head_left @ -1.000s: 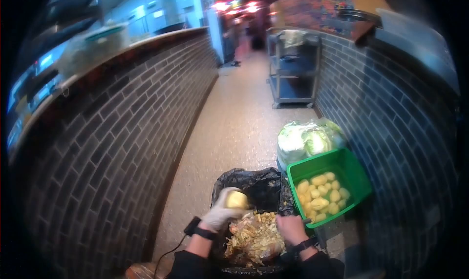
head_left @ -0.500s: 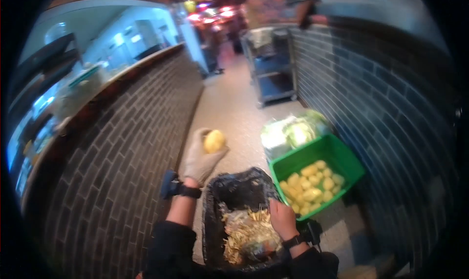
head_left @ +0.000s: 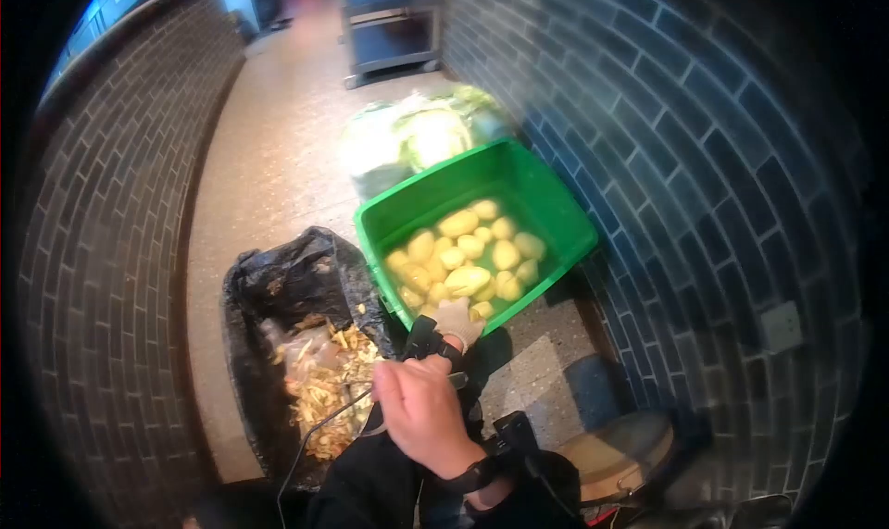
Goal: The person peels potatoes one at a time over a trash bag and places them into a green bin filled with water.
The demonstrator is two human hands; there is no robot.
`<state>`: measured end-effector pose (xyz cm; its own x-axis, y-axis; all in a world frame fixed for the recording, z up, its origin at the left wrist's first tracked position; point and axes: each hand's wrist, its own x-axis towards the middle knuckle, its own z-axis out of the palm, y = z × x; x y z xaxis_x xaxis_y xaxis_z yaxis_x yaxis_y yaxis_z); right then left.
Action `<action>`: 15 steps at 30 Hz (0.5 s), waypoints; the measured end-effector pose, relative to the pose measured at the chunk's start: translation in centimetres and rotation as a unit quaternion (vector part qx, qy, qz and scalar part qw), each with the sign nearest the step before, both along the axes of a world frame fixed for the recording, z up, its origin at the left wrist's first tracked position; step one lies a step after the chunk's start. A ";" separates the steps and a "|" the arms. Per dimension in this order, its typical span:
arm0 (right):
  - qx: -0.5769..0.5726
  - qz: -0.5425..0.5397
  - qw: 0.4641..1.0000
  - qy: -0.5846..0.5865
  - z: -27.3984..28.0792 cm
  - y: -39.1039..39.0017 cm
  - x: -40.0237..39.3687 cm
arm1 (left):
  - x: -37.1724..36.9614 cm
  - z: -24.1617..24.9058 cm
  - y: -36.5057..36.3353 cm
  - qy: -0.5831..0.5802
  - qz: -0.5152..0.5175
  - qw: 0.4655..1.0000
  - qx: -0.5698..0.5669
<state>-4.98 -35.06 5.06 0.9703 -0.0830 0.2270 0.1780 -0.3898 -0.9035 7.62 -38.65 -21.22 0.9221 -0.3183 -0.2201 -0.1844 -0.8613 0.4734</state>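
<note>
My left hand (head_left: 456,322), in a pale glove, reaches over the near rim of a green tub (head_left: 560,191). Its fingers are mostly hidden behind the hand's back, right beside a peeled potato (head_left: 480,311); I cannot tell whether they grip one. Several peeled potatoes (head_left: 468,281) lie in water in the tub. My bare right hand (head_left: 421,410) is closed around a thin metal peeler (head_left: 457,379), largely covered by the fist, and crosses over my left forearm. Left of it stands a bin lined with a black bag (head_left: 310,251), holding peelings (head_left: 329,390).
Plastic-wrapped cabbages (head_left: 431,140) sit just beyond the tub. A round wooden stool (head_left: 620,450) is at the lower right. Farther along the passage stands a metal trolley (head_left: 394,38). Brick walls (head_left: 685,159) run along both sides.
My left hand has moved from above the floor beyond the bin, where it held a potato, rightward to the tub. My right hand has left the bin's right side. The view has turned down and right.
</note>
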 end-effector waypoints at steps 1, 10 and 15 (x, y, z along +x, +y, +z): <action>0.027 0.006 1.000 -0.001 0.2 0.3 0.1 | 0.2 0.8 -0.4 0.005 0.003 1.000 -0.004; -0.008 0.030 0.999 0.013 -0.1 1.0 0.6 | -0.7 0.0 0.5 0.182 0.081 0.871 -0.450; 0.048 -0.018 0.998 0.031 -1.3 0.9 0.8 | -3.6 8.7 7.0 -0.114 0.151 0.878 -0.440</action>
<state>-4.23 -34.17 3.73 0.9782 -0.1362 0.1568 0.1090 -0.3063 -0.9457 3.99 -31.69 -12.48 0.9817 -0.0054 0.1905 -0.1875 -0.2056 0.9605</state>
